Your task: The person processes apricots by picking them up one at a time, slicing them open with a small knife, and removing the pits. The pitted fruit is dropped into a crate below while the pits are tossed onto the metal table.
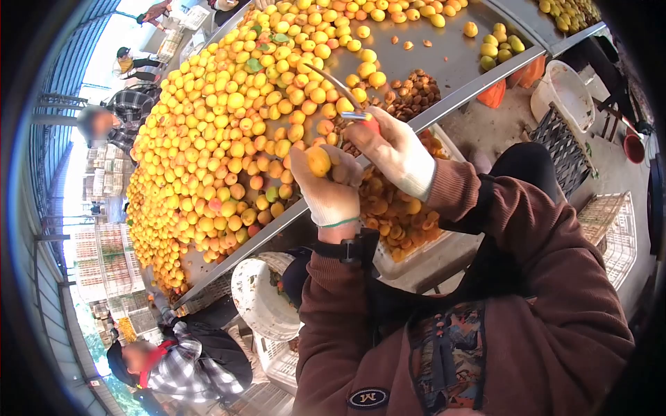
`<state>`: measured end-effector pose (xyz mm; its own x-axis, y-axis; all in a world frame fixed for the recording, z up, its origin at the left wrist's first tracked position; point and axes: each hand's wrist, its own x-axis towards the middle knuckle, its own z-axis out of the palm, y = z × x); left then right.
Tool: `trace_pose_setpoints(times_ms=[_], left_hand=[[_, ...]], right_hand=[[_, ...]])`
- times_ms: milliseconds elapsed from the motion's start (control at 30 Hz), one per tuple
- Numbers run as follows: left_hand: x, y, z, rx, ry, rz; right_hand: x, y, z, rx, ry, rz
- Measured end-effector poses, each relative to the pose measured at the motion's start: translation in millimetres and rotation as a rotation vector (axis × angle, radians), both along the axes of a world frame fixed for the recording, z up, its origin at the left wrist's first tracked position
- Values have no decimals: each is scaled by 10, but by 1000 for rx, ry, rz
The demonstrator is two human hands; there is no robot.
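Note:
My left hand [327, 191], in a white glove with a watch at the wrist, is closed around a yellow-orange apricot [318, 161]. My right hand [402, 149], also gloved, grips a knife [338, 84] by its red handle; its thin curved blade points up and away over the table. Both hands are close together above the table's near edge. A large heap of apricots [229, 139] covers the metal table [444, 59]. Brown apricot pits [416, 93] lie piled beside my right hand. Beneath my hands, a white crate [395, 267] holds halved apricots [399, 222].
The table's raised metal rim [479, 80] runs diagonally before me. Several greenish-yellow fruits [501, 45] sit apart near it. A white bucket [267, 295] stands at left, a white tub [562, 93] at right. A person in a checked shirt [184, 367] sits at lower left; others are farther off.

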<state>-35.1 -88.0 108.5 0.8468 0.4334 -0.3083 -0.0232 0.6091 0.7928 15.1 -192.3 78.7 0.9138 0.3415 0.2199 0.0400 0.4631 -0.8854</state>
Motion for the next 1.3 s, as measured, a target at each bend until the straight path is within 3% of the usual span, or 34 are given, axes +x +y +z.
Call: trace_pose_setpoints(times_ms=[33,100,167,267,333,433,467,567,733,900,967,1033,1100,1233,1300], left_hand=[[12,-60,34,-230,63,-23],[38,-113,-178,-236,3,-128],[80,-322,-125,-105,96,12],[82,-278,-64,-50,85,-93],[104,-238,-130,-109,49,-184],[179,-153,-419,73,91,-68],[199,-92,-653,256,-112,-22],[180,-69,-583,241,-61,11],[146,-110,-599,28,-132,32],[137,-36,-749,59,-84,27],[84,-10,-641,-76,9,-59],[40,9,-550,-83,53,-82],[-2,47,-486,18,259,-220],[91,7,-631,114,29,-186],[184,-33,-683,422,-26,9]], right_hand=[[53,-35,74,-11,-8,-6],[127,-131,225,-641,-378,-112],[156,-92,117,-687,-511,-181],[192,-23,35,-728,-515,-245],[200,-1,8,-720,-247,-155],[179,83,-56,-747,-193,-229],[182,104,-80,-728,-146,-214],[99,125,-17,-652,-124,-228],[54,174,-35,-701,-269,-296],[38,122,-4,-821,-445,-285],[30,100,-10,-805,-538,-276],[43,73,-38,-823,-596,-259],[25,71,-43,-830,-651,-248],[164,171,-51,-865,-335,-173],[244,201,-170,-858,-207,-148]])
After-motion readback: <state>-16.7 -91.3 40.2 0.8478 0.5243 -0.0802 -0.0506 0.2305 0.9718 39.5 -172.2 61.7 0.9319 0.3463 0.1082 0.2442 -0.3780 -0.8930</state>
